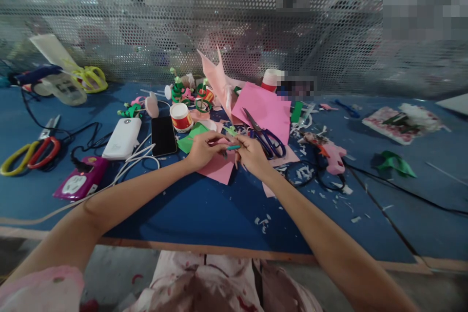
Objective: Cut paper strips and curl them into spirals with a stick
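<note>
My left hand and my right hand meet over the middle of the table, fingers pinched. Between their fingertips is a small teal strip, partly hidden by the fingers; its material is too small to tell. Pink sheet lies under the hands. A green sheet sticks out beyond my left hand. Close to my right hand, dark-blue-handled scissors rest on a brighter pink sheet.
Left lie a black phone, white power bank, purple power socket and red-and-yellow scissors. A paper tub stands behind. Right are a pink glue gun with a cord and green ribbon. Perforated metal rises behind.
</note>
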`<act>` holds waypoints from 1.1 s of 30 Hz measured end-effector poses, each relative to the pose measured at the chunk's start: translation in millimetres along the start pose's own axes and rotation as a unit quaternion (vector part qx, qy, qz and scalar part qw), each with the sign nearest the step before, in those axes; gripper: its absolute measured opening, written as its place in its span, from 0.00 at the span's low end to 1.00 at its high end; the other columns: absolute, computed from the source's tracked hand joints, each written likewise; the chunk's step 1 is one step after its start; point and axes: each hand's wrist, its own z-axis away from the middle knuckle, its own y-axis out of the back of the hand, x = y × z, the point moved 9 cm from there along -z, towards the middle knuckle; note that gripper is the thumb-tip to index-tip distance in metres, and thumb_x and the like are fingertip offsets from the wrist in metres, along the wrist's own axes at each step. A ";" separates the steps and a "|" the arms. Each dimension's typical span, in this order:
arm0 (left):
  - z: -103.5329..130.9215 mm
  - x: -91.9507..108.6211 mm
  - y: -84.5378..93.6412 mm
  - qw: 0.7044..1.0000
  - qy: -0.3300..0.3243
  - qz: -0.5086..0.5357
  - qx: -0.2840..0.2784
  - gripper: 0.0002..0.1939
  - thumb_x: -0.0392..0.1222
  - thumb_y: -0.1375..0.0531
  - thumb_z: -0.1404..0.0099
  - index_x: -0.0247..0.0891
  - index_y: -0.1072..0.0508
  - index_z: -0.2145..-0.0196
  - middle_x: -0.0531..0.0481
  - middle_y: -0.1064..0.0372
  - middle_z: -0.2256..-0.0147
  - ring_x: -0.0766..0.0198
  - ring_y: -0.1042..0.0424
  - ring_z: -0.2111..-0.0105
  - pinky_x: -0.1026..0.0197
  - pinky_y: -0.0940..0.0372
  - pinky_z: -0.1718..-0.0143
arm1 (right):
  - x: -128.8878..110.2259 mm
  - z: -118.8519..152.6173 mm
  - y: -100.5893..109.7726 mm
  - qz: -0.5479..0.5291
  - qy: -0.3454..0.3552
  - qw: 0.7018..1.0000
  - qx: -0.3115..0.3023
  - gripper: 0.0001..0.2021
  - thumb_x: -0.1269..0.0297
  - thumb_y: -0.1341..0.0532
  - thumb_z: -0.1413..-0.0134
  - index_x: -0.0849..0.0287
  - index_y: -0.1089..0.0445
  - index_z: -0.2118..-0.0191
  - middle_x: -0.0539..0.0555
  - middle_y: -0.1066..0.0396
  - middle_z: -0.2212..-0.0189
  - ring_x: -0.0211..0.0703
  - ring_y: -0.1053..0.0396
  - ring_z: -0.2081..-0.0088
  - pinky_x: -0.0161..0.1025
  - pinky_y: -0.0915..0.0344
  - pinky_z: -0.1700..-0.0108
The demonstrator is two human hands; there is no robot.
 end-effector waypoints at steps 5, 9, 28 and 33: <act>0.9 -4.5 0.7 0.999 0.020 0.044 0.014 0.13 0.40 0.36 0.51 0.30 0.27 0.66 0.48 0.29 0.73 0.66 0.28 0.77 0.64 0.30 0.72 | -7.5 2.2 3.9 0.094 0.038 0.995 0.009 0.09 0.72 0.52 0.47 0.56 0.44 0.76 0.45 0.40 0.91 0.36 0.41 0.89 0.32 0.45 0.83; 0.3 -6.6 3.6 0.999 0.013 0.026 0.022 0.13 0.36 0.37 0.50 0.30 0.27 0.65 0.48 0.28 0.73 0.67 0.28 0.76 0.64 0.30 0.72 | -10.8 2.7 7.9 0.154 0.062 0.986 0.036 0.11 0.72 0.51 0.48 0.55 0.48 0.79 0.46 0.40 0.90 0.37 0.40 0.88 0.34 0.46 0.82; -1.3 -8.0 1.3 1.000 0.012 -0.006 -0.006 0.09 0.35 0.41 0.47 0.31 0.30 0.65 0.52 0.31 0.78 0.69 0.30 0.80 0.66 0.33 0.76 | 1.4 -2.6 5.3 -0.047 0.014 0.999 -0.024 0.17 0.48 0.47 0.48 0.57 0.41 0.75 0.42 0.45 0.91 0.32 0.45 0.92 0.30 0.49 0.90; -0.6 -4.5 -0.6 1.000 0.005 -0.012 -0.014 0.10 0.41 0.41 0.44 0.32 0.31 0.67 0.52 0.32 0.79 0.70 0.32 0.82 0.66 0.34 0.78 | 2.4 -2.8 8.4 -0.062 -0.006 0.998 -0.008 0.20 0.43 0.48 0.51 0.57 0.40 0.74 0.45 0.40 0.87 0.35 0.37 0.86 0.32 0.40 0.85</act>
